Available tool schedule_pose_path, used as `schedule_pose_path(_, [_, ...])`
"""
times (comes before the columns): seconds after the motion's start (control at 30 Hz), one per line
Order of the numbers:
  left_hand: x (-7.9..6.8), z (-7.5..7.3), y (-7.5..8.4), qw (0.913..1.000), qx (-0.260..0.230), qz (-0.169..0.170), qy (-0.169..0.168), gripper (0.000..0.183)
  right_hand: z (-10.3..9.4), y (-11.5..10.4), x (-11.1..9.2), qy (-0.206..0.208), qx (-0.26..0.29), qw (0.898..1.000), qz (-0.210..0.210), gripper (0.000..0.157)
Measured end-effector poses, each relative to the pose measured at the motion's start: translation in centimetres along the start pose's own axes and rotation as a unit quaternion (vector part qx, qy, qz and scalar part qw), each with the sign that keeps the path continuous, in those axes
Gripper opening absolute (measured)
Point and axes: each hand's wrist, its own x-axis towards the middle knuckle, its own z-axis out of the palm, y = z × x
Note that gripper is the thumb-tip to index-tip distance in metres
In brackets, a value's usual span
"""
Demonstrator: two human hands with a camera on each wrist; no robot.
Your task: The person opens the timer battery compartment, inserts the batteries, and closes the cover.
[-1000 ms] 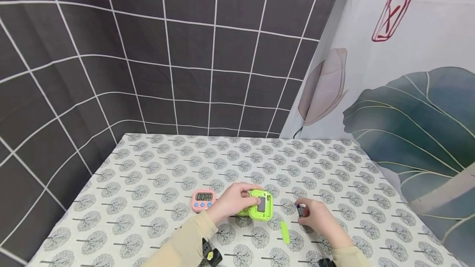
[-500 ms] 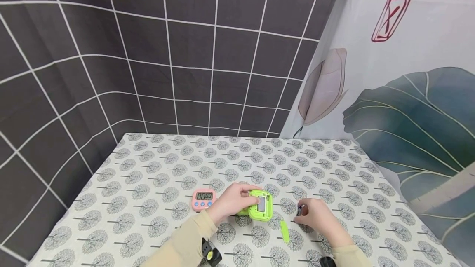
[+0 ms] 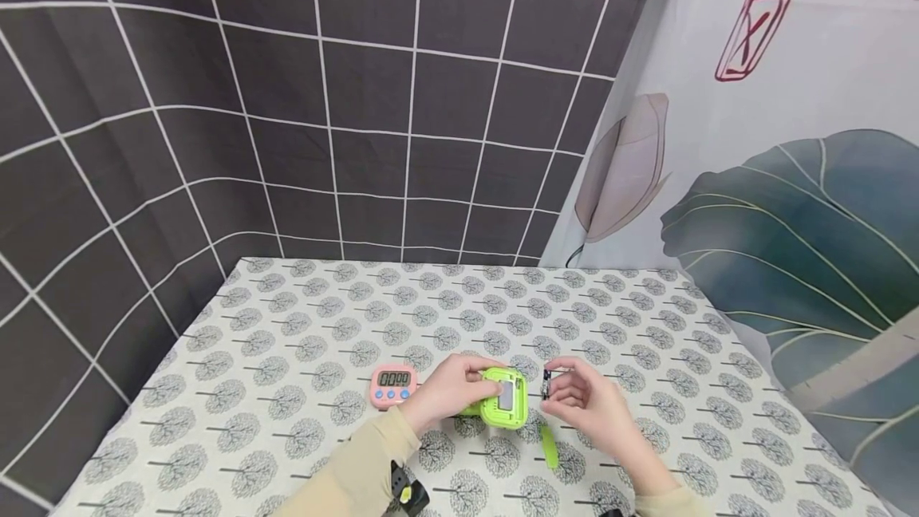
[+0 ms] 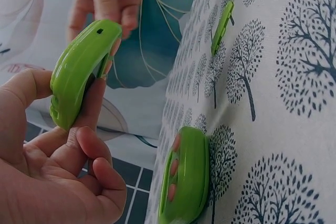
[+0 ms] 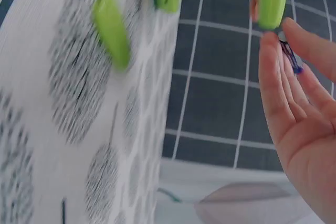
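My left hand (image 3: 452, 391) holds a green digital timer (image 3: 518, 420) with its back turned up and the battery slot bare. Between the thumb and fingertips of my right hand (image 3: 594, 407) is a small dark battery (image 3: 546, 385), just right of that timer. In the right wrist view the battery (image 5: 290, 56) has a blue end and sits close below the timer's edge (image 5: 272, 3). The narrow green battery cover (image 3: 549, 447) lies on the cloth between my hands. Under my left hand a second green timer (image 4: 191, 177) rests on the table, partly hidden in the head view.
A pink timer (image 3: 393, 386) with blue buttons reads 00:00 left of my left hand. The tree-print cloth (image 3: 323, 453) covers the table. A dark grid curtain (image 3: 366, 102) hangs behind, and a leaf-patterned one (image 3: 811, 246) at right.
My right hand has lifted the battery off the cloth and brought it left, next to the held timer. My left hand and the timer stay where they were.
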Motion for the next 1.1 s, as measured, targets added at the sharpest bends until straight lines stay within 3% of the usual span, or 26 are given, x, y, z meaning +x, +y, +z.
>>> schedule_pose_path(0.2, [0.0,0.0,-0.1,1.0000,-0.003,0.008,-0.003,0.037,1.9,-1.2,0.0,0.077,-0.027,0.991,-0.104,0.039])
schedule_pose_path(0.4, [0.1,-0.1,-0.1,0.9999,0.008,0.011,0.000,0.035,3.2,-1.3,0.2,0.133,-0.097,0.963,-0.212,0.029])
schedule_pose_path(0.57, [0.0,-0.1,-0.2,0.9998,0.019,0.009,0.007,0.035,3.7,-1.3,0.2,0.145,-0.128,0.947,-0.257,0.030])
schedule_pose_path(0.83, [0.1,-0.3,-0.5,0.9994,0.027,0.010,0.019,0.036,4.2,-1.3,0.0,0.121,-0.110,0.946,-0.279,0.029])
schedule_pose_path(1.1, [0.1,-0.5,-0.4,0.9995,0.017,0.016,0.021,0.036,4.4,-1.6,-0.3,0.106,-0.122,0.964,-0.211,0.035])
